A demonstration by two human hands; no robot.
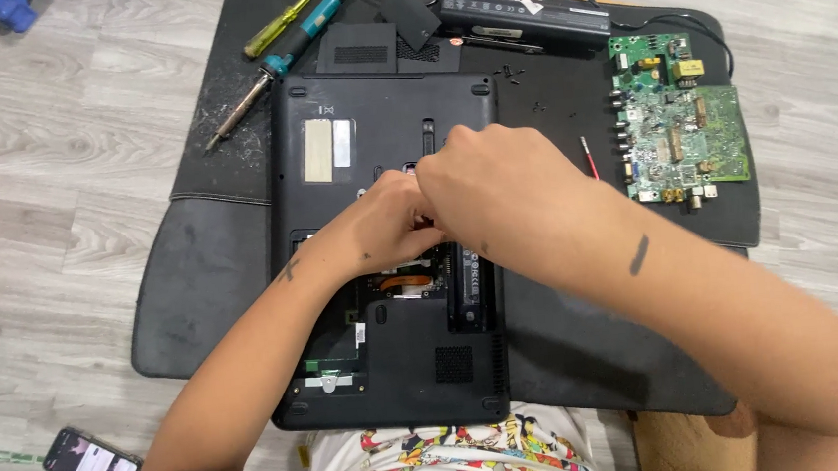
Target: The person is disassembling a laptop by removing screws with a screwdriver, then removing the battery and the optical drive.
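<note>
Meeting over the upturned black laptop (392, 268) near its pale rectangular label (318, 151), both hands' grip unclear.

Black laptop underside (386, 128) on a black mat (203, 282), over pale grey wood-grain floor (63, 144). Green circuit board (679, 125); yellow-handled screwdriver (284, 19) beside a teal-handled soldering iron (276, 62).

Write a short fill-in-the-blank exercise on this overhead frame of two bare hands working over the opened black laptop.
1. Both hands, the left hand and the right hand, meet over the upturned black laptop, which lies on a black ____.
2. The green circuit board lies to the laptop's ____.
3. The screwdriver with the yellow handle lies beside a soldering iron whose handle is ____.
4. A smartphone lies on the wooden ____.

Missing words: mat; right; teal; floor
</note>
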